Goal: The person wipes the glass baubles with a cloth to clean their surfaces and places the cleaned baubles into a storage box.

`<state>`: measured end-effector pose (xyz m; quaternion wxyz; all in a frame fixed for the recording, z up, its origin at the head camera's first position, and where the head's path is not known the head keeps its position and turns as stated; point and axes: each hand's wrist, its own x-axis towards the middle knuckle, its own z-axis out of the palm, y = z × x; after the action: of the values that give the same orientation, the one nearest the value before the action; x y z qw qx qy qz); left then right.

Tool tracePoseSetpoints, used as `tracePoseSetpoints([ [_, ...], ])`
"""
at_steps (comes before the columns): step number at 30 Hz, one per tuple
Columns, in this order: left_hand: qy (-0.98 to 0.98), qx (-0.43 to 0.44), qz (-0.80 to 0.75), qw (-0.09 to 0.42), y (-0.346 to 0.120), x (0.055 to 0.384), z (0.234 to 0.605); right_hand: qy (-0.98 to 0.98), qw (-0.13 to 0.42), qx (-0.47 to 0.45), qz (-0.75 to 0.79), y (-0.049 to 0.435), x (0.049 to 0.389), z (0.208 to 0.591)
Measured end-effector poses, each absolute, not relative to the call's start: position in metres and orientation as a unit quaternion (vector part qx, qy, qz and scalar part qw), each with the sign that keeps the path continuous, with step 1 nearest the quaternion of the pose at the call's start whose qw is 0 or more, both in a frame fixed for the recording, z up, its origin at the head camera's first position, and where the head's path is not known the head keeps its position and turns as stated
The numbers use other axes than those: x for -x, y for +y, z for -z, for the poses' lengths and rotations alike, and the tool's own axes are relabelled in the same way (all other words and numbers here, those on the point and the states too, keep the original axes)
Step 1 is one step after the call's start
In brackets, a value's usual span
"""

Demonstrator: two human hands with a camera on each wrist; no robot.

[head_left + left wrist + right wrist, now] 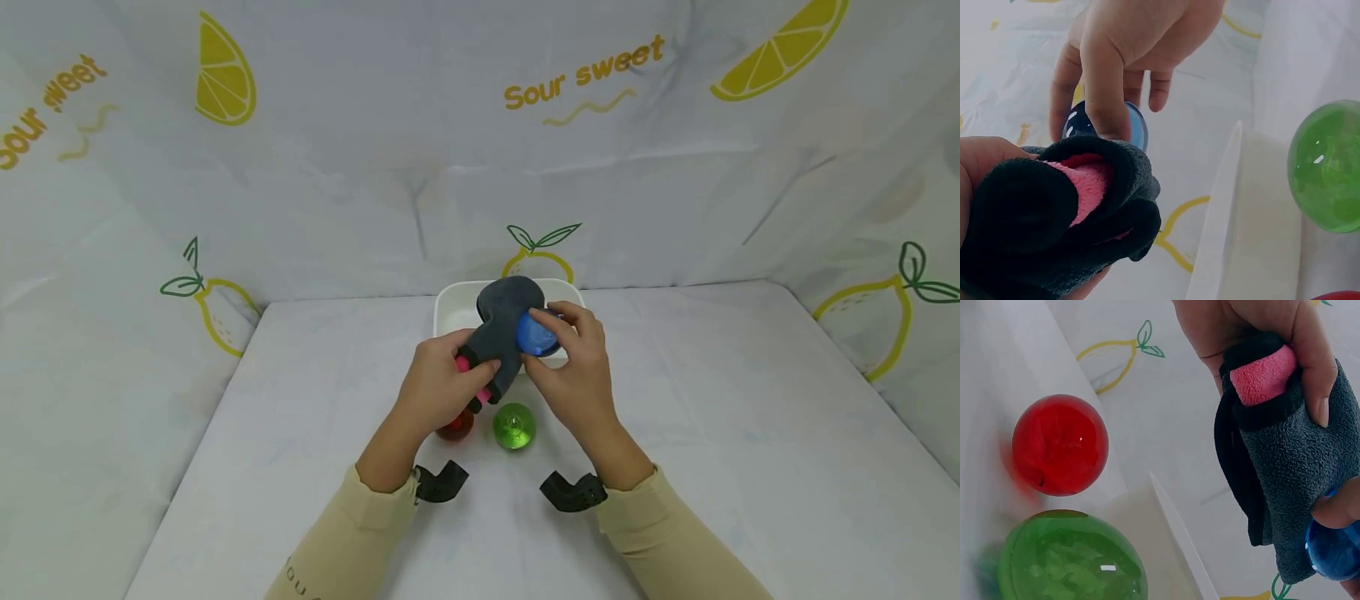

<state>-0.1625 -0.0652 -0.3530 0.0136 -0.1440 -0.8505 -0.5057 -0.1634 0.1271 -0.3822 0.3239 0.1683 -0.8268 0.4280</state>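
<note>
My left hand grips a folded dark grey cloth with black edging; its pink inner side shows at the folds. With thumb and fingers, my right hand pinches a clear blue ball. The grey cloth lies against the ball, and in the right wrist view the ball overlaps the cloth's lower corner. Both are raised over a white tray. Nearer me on the table are a clear green ball and a red ball, the latter partly hidden by the left hand and cloth.
A white cloth printed with lemons covers the table and rises as a backdrop behind it. The tray stands at the table's back edge, close to the backdrop. Black mounts stick inward from both wrists, near the balls.
</note>
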Motion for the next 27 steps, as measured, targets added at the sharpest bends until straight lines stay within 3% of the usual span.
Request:
tracePoseSetpoints([
  [15,-0.839,0.127,0.528,0.034,-0.074,0.163,0.346,-0.756,0.167,-0.099,-0.625,0.126,0.159,0.375],
  [27,-0.830,0.119,0.542,0.047,-0.097,0.169,0.344,-0.695,0.109,-0.130,-0.699,0.122,0.155,0.370],
])
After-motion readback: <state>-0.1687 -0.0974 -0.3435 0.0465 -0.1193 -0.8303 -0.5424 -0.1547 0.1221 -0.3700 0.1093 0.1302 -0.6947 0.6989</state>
